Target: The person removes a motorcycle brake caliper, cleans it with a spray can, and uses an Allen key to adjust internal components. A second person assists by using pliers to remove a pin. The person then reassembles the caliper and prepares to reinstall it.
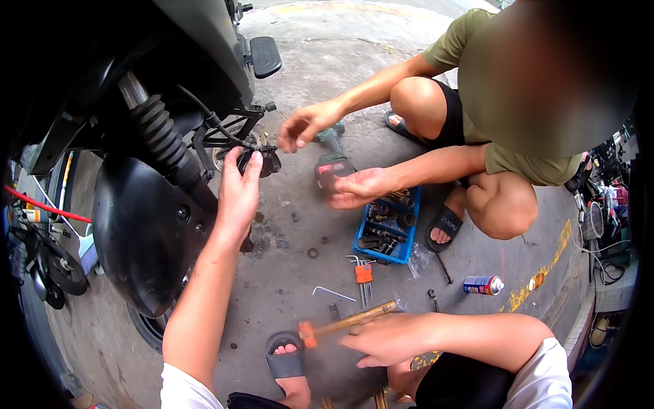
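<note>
- The scooter [157, 88] stands at your left with its rear fender [146, 232] and shock [160, 136] exposed; by the look of it, covers or parts around the wheel are already off.
- Your left hand [238, 194] is raised to the brake caliper [262, 161], fingers curled round it and pinching it; the caliper hangs on its hose [211, 119] beside the fender, not bolted to anything you can see, so refitting or removal seems unfinished.
- A washer [312, 253] and small bits lie loose on the concrete [327, 61], which suggests fasteners are out.
- Hex keys [363, 273] and a blue socket tray [388, 228] sit between you and the co-worker, whose hands [306, 124] hover near a cordless driver [332, 160].
- Your right hand [388, 339] rests low, palm down over the wooden handle of a hammer [340, 322], fingers lightly closed on it; the hammer looks idle.
- A spray can [483, 285] lies at the right.
</note>
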A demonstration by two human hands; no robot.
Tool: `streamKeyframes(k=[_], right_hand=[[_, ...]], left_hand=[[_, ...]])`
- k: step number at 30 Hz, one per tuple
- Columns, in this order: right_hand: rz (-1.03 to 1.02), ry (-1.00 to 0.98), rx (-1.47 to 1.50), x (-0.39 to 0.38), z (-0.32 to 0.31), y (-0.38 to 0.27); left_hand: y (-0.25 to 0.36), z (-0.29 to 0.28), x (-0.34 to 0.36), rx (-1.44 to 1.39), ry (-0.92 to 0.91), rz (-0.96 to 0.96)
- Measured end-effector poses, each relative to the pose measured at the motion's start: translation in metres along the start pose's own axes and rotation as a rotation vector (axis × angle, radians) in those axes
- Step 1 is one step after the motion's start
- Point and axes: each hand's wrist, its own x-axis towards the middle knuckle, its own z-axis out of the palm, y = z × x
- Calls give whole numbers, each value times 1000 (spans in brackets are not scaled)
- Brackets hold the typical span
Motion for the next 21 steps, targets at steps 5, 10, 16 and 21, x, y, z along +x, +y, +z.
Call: streamKeyframes(k=[5, 10, 16, 21], right_hand=[[-161, 288, 162, 15, 12, 13], [-89, 257, 171, 15, 6, 12], [-123, 288, 159, 23, 19, 15], [1, 268, 207, 20, -12, 19]], left_hand=[[2, 1, -2, 3, -1, 14], [4, 0, -3, 71, 16, 9], [-11, 0, 2, 62, 56, 77], [-14, -5, 6, -14, 22, 22]])
